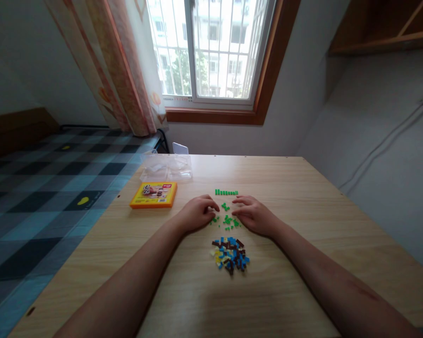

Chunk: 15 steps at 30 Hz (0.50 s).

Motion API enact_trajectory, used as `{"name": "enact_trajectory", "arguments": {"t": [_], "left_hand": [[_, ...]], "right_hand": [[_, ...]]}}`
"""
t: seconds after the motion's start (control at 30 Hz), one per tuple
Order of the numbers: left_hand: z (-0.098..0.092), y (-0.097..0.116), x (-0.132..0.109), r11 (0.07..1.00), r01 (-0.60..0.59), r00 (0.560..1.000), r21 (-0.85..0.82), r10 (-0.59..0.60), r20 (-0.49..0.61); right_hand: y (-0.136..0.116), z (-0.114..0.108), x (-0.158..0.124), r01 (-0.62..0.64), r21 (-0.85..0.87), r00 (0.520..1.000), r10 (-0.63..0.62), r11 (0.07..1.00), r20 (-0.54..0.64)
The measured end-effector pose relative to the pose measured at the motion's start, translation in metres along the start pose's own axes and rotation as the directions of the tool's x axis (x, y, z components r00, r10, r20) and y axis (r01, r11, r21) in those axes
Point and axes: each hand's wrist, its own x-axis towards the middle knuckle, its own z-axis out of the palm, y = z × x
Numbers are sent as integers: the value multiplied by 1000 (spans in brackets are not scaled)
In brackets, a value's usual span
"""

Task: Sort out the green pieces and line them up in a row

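My left hand (199,212) rests on the wooden table with its fingers bent and parted, nothing visible in them. Its thumb is beside a few loose green bricks (215,219). Opposite it, my right hand (254,213) has its fingers stretched toward the small green bricks (227,219) scattered between both hands. A little green cluster (225,206) lies between the fingertips. Beyond them is a neat row of green bricks (227,192). Closer to me sits a mixed pile of blue, brown, yellow and pale bricks (231,253).
A yellow-orange box (154,195) lies left of my left hand. Behind it stand clear plastic trays (165,166). The wooden table (275,291) borders a checked bed (38,206) on the left. A barred window (215,51) is ahead, and a cable (380,141) hangs on the right wall.
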Motion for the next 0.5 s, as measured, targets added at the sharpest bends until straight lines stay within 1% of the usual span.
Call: {"name": "enact_trajectory", "arguments": {"t": [0.13, 0.23, 0.3, 0.4, 0.5], "left_hand": [[3, 4, -1, 998, 2, 999, 59, -4, 35], [6, 6, -2, 992, -49, 998, 119, 44, 49], [8, 5, -2, 987, -80, 996, 140, 73, 52], [10, 3, -3, 985, -108, 994, 131, 103, 49], [11, 0, -3, 990, -111, 993, 81, 108, 45]], "right_hand": [[-3, 0, 2, 32, -50, 999, -31, 998, 30], [-7, 1, 2, 50, -138, 998, -44, 989, 52], [-9, 1, 2, 51, -163, 998, -42, 985, 56], [-10, 2, 2, 62, -152, 997, -56, 986, 47], [-6, 2, 3, 47, -148, 999, -50, 988, -11]]}}
